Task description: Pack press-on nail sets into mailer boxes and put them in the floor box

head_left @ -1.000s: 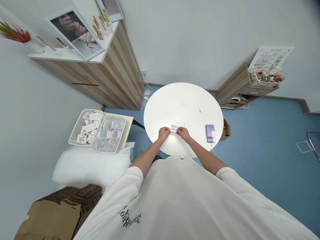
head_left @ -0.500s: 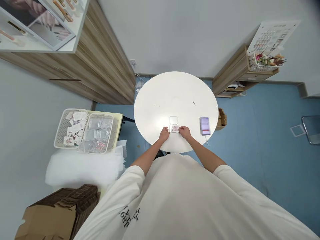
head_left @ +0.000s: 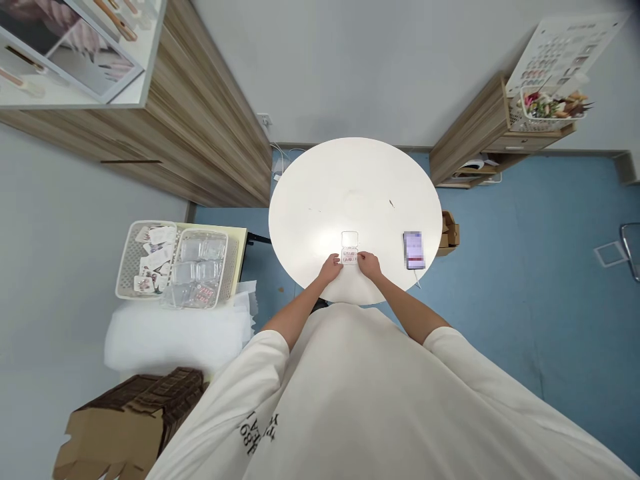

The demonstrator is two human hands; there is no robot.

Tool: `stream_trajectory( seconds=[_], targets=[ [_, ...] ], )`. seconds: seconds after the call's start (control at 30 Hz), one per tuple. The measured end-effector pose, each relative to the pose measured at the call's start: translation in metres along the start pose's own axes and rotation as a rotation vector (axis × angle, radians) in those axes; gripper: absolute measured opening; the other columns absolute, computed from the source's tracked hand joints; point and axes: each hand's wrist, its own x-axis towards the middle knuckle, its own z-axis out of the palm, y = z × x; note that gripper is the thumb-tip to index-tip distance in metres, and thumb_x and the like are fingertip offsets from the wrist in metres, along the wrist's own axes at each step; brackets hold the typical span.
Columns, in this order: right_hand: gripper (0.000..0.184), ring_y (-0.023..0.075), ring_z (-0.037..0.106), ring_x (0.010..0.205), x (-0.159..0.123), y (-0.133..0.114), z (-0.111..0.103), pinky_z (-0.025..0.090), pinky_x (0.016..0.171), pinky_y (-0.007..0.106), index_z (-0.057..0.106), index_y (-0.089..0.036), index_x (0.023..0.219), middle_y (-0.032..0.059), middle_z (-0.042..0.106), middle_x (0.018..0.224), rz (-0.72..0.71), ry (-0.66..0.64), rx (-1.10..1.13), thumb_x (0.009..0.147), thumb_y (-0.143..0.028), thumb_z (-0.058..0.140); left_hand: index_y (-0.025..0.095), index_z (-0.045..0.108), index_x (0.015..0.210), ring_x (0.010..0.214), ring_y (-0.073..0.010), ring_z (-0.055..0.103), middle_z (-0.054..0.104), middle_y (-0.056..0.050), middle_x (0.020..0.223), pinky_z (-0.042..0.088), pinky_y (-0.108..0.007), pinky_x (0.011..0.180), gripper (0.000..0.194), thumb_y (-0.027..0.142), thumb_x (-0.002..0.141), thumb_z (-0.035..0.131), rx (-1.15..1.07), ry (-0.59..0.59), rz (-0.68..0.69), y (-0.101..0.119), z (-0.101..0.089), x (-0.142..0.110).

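A small clear plastic case [head_left: 349,247] lies open on the round white table [head_left: 350,187], its lid flipped away from me and pink pieces in the near half. My left hand [head_left: 331,269] pinches the case's near left corner. My right hand [head_left: 369,265] pinches its near right corner. Both hands rest at the table's near edge with fingers curled.
A phone [head_left: 414,249] with a cable lies on the table to the right. A white basket [head_left: 150,257] of cards and clear trays [head_left: 199,268] sits to my left. Wooden cabinets [head_left: 210,133] stand left and right; a cardboard box [head_left: 125,427] is at lower left.
The case lay sideways between my hands a second ago; now it sits lengthwise with the lid open away from me. The camera view has shifted slightly.
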Motion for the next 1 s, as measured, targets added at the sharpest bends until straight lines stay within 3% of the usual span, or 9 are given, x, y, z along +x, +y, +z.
stream_trajectory(
  seconds=[0.27, 0.47, 0.67, 0.83, 1.0],
  targets=[
    [0.039, 0.0207, 0.064, 0.119, 0.027, -0.002, -0.017, 0.047, 0.107, 0.035, 0.069, -0.021, 0.121, 0.007, 0.069, 0.128, 0.061, 0.061, 0.206, 0.086, -0.021, 0.052, 0.02, 0.052, 0.139, 0.134, -0.0262, 0.054, 0.054, -0.015, 0.149, 0.044, -0.039, 0.109, 0.059, 0.016, 0.081, 0.063, -0.008, 0.095, 0.008, 0.018, -0.014, 0.034],
    [0.053, 0.0218, 0.06, 0.127, 0.054, -0.013, -0.017, 0.049, 0.107, 0.038, 0.062, -0.019, 0.134, 0.0108, 0.063, 0.139, 0.062, 0.042, 0.395, 0.081, -0.02, 0.053, 0.018, 0.051, 0.141, 0.138, -0.0238, 0.052, 0.053, -0.015, 0.151, 0.044, -0.036, 0.109, 0.061, 0.011, 0.081, 0.058, -0.12, 0.098, 0.019, 0.042, -0.015, 0.064],
    [0.059, 0.0226, 0.064, 0.116, 0.054, -0.024, -0.012, 0.054, 0.099, 0.039, 0.055, -0.02, 0.141, 0.012, 0.063, 0.138, 0.067, -0.012, 0.474, 0.083, -0.029, 0.056, 0.017, 0.049, 0.143, 0.13, -0.0242, 0.058, 0.055, -0.016, 0.148, 0.051, -0.035, 0.101, 0.065, 0.009, 0.079, 0.058, -0.181, 0.049, 0.02, 0.049, -0.009, 0.069],
    [0.056, 0.0218, 0.062, 0.12, 0.049, -0.032, -0.02, 0.053, 0.099, 0.036, 0.055, -0.022, 0.141, 0.0097, 0.062, 0.138, 0.033, -0.004, 0.475, 0.089, -0.044, 0.055, 0.016, 0.043, 0.149, 0.119, -0.0236, 0.063, 0.056, -0.017, 0.143, 0.052, -0.035, 0.097, 0.074, 0.012, 0.078, 0.058, -0.192, 0.053, 0.039, 0.055, -0.016, 0.069],
    [0.053, 0.0223, 0.061, 0.121, 0.046, -0.041, -0.026, 0.053, 0.098, 0.035, 0.058, -0.023, 0.137, 0.0086, 0.061, 0.14, 0.01, 0.03, 0.527, 0.092, -0.051, 0.052, 0.02, 0.057, 0.14, 0.121, -0.0237, 0.062, 0.062, -0.011, 0.135, 0.049, -0.036, 0.103, 0.065, 0.009, 0.076, 0.058, -0.128, 0.036, 0.157, 0.063, -0.024, 0.064]
  ],
)
